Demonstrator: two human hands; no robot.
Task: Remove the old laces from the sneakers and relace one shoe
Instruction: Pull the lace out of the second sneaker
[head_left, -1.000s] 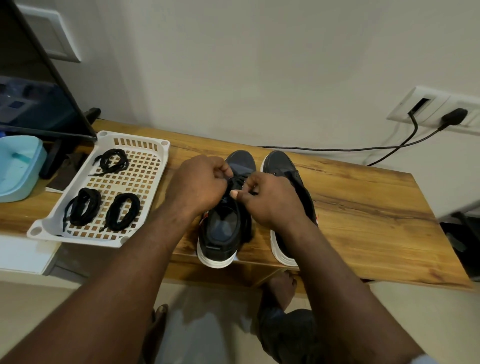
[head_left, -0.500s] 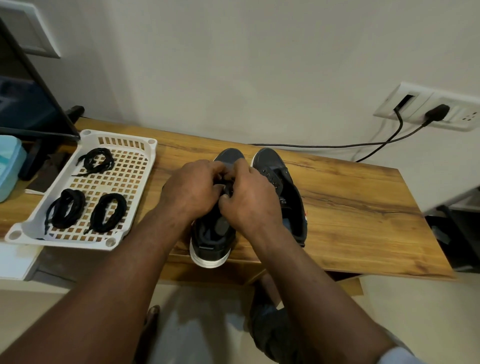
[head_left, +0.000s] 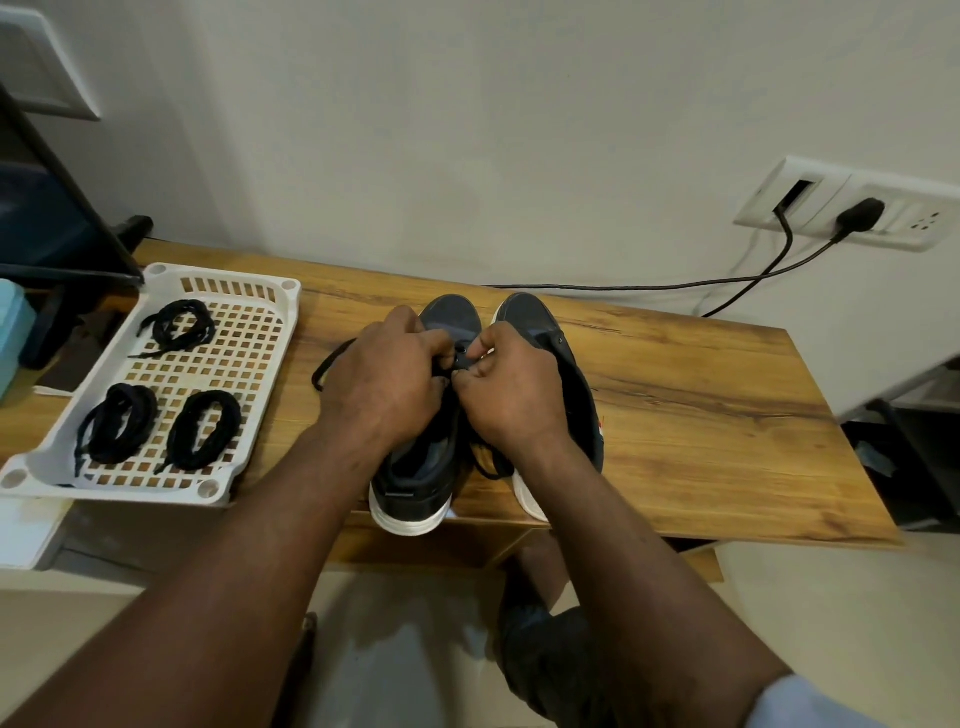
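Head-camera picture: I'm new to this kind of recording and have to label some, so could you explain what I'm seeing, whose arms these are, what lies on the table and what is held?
There is no machine here. A person wears a camera on the head, looking forward and down, so the two arms reaching in are their own. This is the only view.

On the wooden table stand two dark sneakers, toes toward the wall. The left hand and right hand meet over the sneaker nearer the tray. Both pinch its black lace, whose loose end trails out to the left. The other sneaker stands beside it, untouched. A white slotted tray holds three coiled black laces.
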